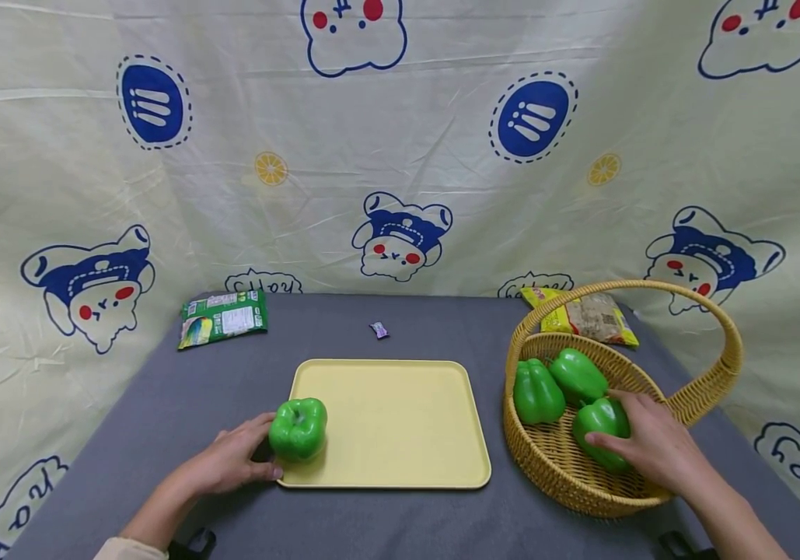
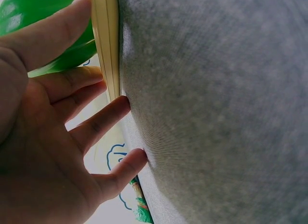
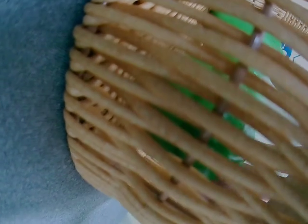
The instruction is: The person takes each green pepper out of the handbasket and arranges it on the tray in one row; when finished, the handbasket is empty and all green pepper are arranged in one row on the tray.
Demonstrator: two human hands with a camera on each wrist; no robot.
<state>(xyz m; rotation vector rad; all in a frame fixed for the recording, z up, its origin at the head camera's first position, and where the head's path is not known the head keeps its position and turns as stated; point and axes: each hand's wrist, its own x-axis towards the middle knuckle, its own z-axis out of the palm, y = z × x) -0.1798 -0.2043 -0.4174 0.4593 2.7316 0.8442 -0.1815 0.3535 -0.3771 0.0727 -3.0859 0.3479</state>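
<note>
A green bell pepper (image 1: 298, 429) sits on the left end of a pale yellow tray (image 1: 400, 424). Beside it, my left hand (image 1: 237, 455) rests at the tray's left edge. The left wrist view shows the thumb (image 2: 57, 33) at the tray's rim (image 2: 107, 46) and the other fingers spread, two of their tips on the cloth. My right hand (image 1: 658, 443) reaches into a wicker basket (image 1: 546, 463) and grips a bell pepper (image 1: 601, 432) between thumb and fingers. Two more bell peppers, one left (image 1: 538, 393) and one behind (image 1: 578, 376), lie inside. Woven strands hide the right hand from its wrist camera.
A green snack packet (image 1: 223, 317) lies at the back left and a yellow one (image 1: 588, 317) behind the basket. A small purple wrapped piece (image 1: 379, 330) is behind the tray. The basket's tall handle (image 1: 728, 342) arches over its right side. A printed curtain (image 1: 400, 155) hangs behind.
</note>
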